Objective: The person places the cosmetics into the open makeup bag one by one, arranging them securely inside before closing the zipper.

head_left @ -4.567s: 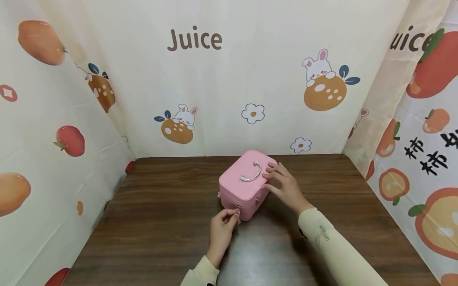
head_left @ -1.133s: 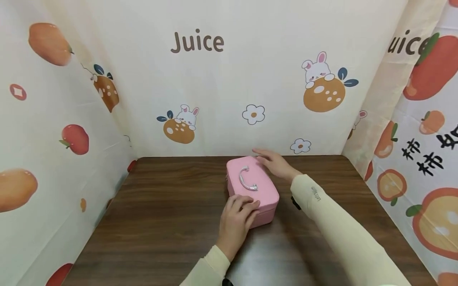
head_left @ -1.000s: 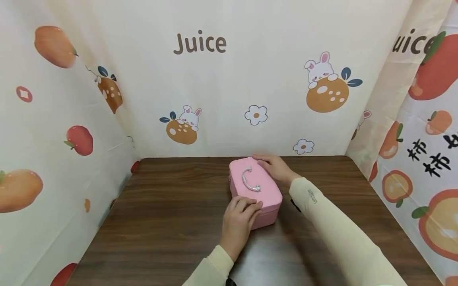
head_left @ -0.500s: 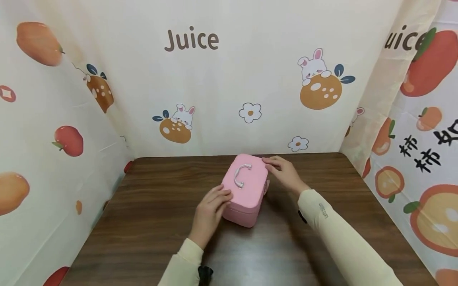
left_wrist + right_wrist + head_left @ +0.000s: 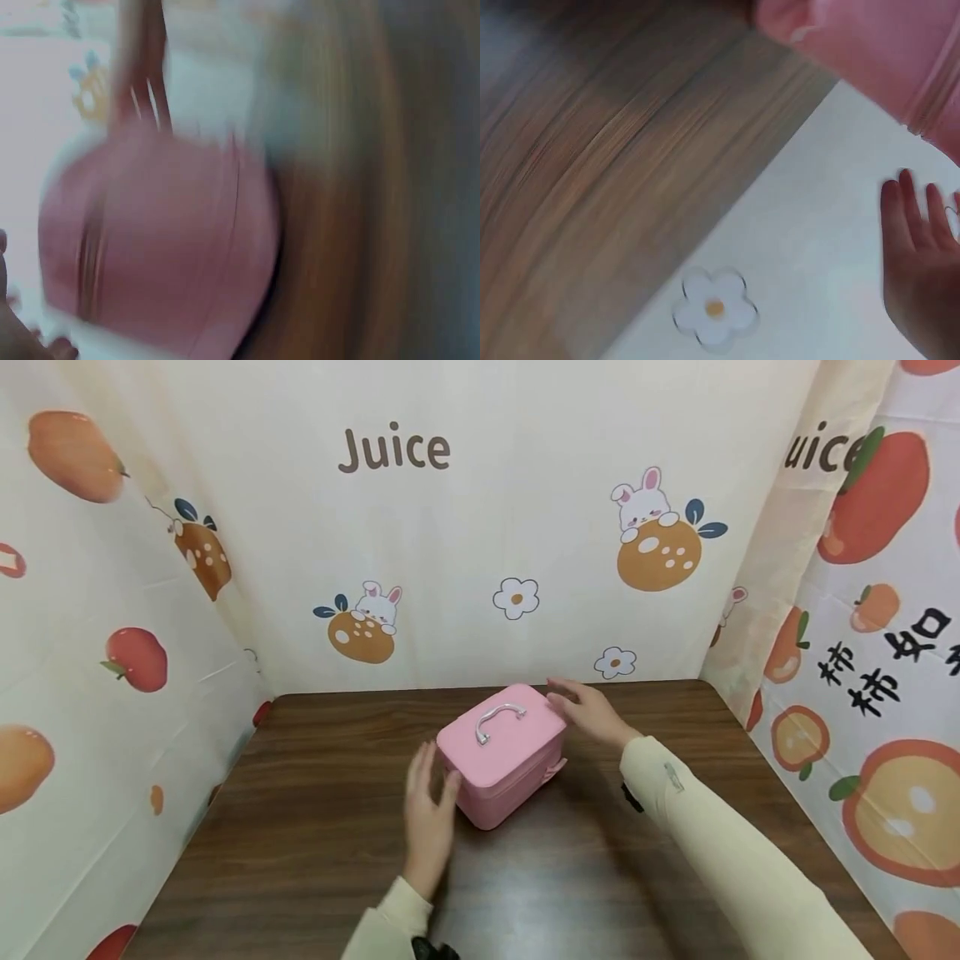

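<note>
A pink zippered case (image 5: 504,760) with a silver handle (image 5: 497,720) stands on the dark wooden table (image 5: 315,827), turned with a corner toward me. My left hand (image 5: 427,806) is at its near left side with straight fingers, the thumb by the case. At the far right corner my right hand (image 5: 588,710) has straight fingers against the lid. The left wrist view is blurred and shows the pink case (image 5: 157,247) close up. In the right wrist view, a corner of the case (image 5: 885,45) shows, along with the fingers of the right hand (image 5: 922,262).
Cloth walls printed with fruit, rabbits and the word Juice (image 5: 393,450) close in the table on the left, back and right. A small pink tab (image 5: 555,767) sticks out of the case on its right side.
The case has turned further, its handle now running left to right. My left hand slid off the lid to the near left side and its fingers straightened. The right hand stays at the far corner.
</note>
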Motion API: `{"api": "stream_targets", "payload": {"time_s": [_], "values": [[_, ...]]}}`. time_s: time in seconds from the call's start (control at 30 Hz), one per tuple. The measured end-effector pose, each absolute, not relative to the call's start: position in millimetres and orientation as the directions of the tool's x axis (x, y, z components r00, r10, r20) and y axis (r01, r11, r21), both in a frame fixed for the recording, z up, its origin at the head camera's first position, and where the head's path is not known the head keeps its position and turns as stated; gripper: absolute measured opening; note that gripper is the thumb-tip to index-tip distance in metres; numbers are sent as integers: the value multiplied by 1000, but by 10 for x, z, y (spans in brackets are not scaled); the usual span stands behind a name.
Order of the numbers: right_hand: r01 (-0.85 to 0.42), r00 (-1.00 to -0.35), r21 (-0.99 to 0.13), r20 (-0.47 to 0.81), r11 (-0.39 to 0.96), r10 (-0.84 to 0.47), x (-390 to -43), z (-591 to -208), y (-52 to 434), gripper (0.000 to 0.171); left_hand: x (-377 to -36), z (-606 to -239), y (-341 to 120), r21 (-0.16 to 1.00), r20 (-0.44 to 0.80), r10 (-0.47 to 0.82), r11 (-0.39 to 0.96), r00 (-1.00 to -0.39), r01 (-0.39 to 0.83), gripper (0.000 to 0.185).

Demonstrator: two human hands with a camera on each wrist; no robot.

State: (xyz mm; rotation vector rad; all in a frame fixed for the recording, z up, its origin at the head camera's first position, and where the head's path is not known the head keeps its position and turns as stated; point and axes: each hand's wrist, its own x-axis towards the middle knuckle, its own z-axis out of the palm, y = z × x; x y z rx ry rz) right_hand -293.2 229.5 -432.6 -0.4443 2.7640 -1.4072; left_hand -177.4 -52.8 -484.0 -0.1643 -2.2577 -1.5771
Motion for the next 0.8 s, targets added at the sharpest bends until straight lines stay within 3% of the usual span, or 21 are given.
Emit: {"api": "stream_targets", "payload": {"time_s": [0.13,0.23,0.53,0.8], "values": [[-83,-972,-861,-41,501,-232,-2989,-4428,2421,56,-1644,-4911,-129,953,253,-138,204,-958,223,76],[-24,-984,-889,-60,457,-167,-2838,-4549,2546,58,-1658,-4918,26,963,227,-102,169,-968,208,73],[-45,-988,-898,103,438,111,-2240,-4665,2323,53,-1987,-4850,-181,984,133,-12,117,-991,131,55],[-49,-963,-913,150,405,222,-2111,-4647,2136,47,-2181,-4795,-337,981,147,46,117,-988,152,51]]}}
